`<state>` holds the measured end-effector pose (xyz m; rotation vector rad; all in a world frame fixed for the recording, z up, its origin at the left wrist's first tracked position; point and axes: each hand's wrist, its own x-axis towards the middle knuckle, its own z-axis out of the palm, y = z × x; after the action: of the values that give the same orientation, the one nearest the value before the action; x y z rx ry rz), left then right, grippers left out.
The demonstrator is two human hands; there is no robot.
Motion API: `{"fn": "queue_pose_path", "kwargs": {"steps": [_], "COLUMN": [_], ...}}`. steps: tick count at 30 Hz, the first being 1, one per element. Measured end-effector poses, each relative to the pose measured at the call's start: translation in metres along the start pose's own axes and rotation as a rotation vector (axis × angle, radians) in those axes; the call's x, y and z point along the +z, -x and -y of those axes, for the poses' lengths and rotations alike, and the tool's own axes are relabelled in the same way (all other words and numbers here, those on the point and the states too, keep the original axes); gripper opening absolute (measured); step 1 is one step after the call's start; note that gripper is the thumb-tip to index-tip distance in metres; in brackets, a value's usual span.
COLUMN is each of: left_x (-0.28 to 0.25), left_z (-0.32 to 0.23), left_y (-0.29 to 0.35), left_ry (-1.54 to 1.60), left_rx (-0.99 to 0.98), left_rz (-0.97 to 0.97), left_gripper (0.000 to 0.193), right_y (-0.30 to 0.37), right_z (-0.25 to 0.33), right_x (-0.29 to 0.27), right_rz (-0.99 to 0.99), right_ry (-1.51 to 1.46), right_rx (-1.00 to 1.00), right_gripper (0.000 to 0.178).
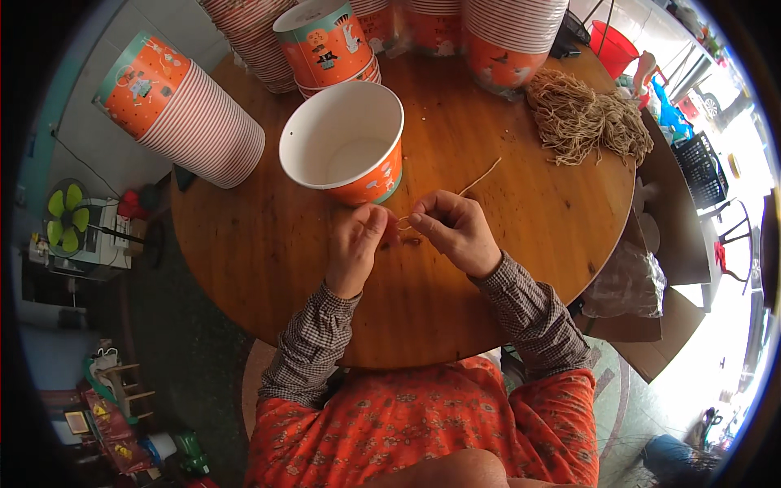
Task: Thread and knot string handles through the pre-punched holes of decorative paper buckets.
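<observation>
Over the middle of the round wooden table, my two hands meet at a thin beige string point(482, 177). My right hand point(465, 234) pinches it between thumb and fingertips, and its tail sticks out past the knuckles toward the far right. A small bend of the string shows between the hands. My left hand point(353, 249) is closed with thumb against fingers at the other side of that bend. Just beyond my left hand stands a white paper bucket point(342, 150), open end up and tilted toward me, with an orange and teal printed outside. A small dark hole shows in its left inner wall.
A nested stack of orange buckets point(203, 122) leans at the table's left. Another bucket point(324, 53) and more stacks point(512, 41) line the far edge. A heap of beige strings point(590, 118) lies at the far right. Cardboard boxes point(663, 325) stand beside the table.
</observation>
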<state>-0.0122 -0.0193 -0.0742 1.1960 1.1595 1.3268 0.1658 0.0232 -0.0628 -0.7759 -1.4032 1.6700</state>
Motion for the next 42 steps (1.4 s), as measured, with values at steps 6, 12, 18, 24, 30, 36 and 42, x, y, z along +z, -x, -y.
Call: {"fn": "queue_pose_path", "kwargs": {"steps": [6, 12, 18, 24, 30, 36, 42], "left_x": [0.004, 0.009, 0.006, 0.004, 0.004, 0.006, 0.008], "left_z": [0.0, -0.002, -0.003, -0.003, -0.003, -0.003, -0.001], "left_y": [0.003, 0.004, 0.005, 0.001, 0.0, 0.0, -0.001], "left_ry": [-0.07, -0.285, -0.445, -0.575, -0.613, -0.566, -0.627], "left_rx": [-0.008, 0.184, 0.232, 0.39, 0.483, 0.449, 0.501], "left_rz": [0.082, -0.005, -0.019, -0.033, -0.048, -0.033, -0.052], "left_gripper": [0.028, 0.023, 0.013, 0.009, 0.008, 0.007, 0.009], "right_y": [-0.003, -0.004, -0.005, -0.007, -0.006, -0.005, -0.006], "right_z": [-0.014, -0.013, -0.011, -0.013, -0.013, -0.014, -0.014], "right_x": [-0.003, -0.002, -0.002, -0.006, -0.005, -0.003, -0.004], "right_rz": [0.051, 0.053, 0.054, 0.054, 0.035, 0.033, 0.034], "right_ry": [0.074, 0.046, 0.056, 0.267, 0.332, 0.346, 0.273], "right_rx": [-0.011, -0.007, -0.017, -0.015, -0.034, -0.056, -0.036], "right_gripper": [0.012, 0.013, 0.011, 0.012, 0.009, 0.014, 0.016]}}
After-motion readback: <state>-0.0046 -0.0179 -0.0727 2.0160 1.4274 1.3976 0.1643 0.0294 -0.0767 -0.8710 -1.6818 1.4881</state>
